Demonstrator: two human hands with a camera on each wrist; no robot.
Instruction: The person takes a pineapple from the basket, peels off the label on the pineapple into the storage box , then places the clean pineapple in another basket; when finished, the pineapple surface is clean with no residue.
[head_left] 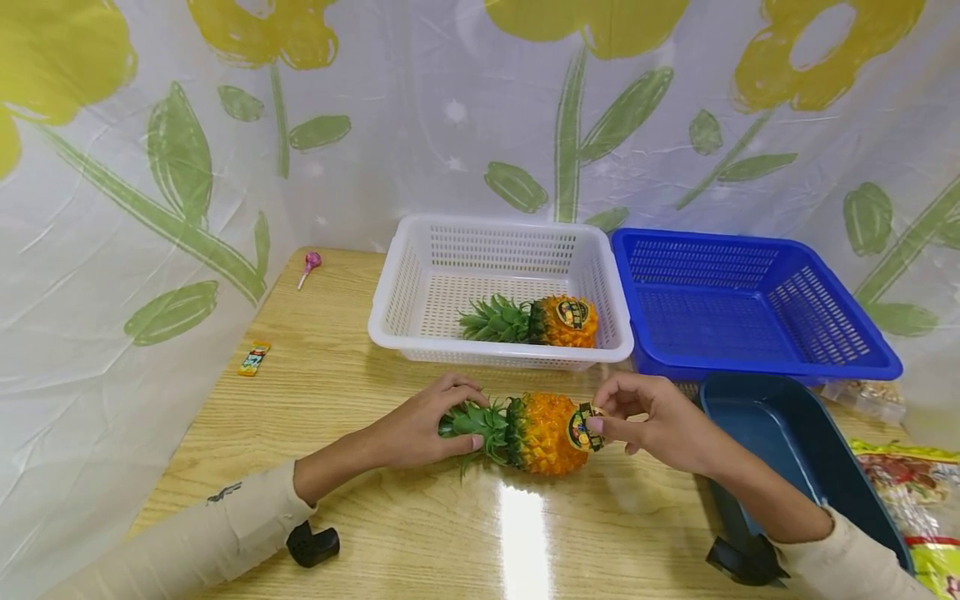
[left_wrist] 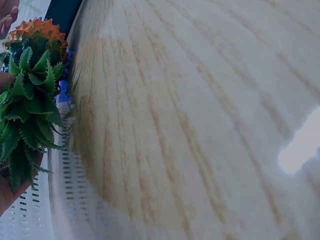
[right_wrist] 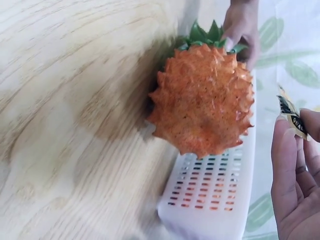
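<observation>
In the head view an orange toy-like pineapple (head_left: 551, 433) with a spiky body and green leaves lies across the front of the table. My left hand (head_left: 431, 425) grips its leafy crown (head_left: 480, 427), thumb on the near side. At the other end, my right hand (head_left: 660, 421) pinches a round black-and-gold label (head_left: 583, 428) between thumb and fingers. The right wrist view shows this label (right_wrist: 294, 116) held at its edge, with a gap between it and the pineapple's base (right_wrist: 202, 102). A second pineapple (head_left: 566, 321) with a similar label lies inside the white basket (head_left: 480, 354).
Beside the white basket stands a blue basket (head_left: 757, 367). A dark teal tub (head_left: 787, 433) sits under my right forearm, with plastic food packets (head_left: 911, 492) at its right. A lollipop (head_left: 311, 262) and a small wrapped candy (head_left: 254, 358) lie at the left.
</observation>
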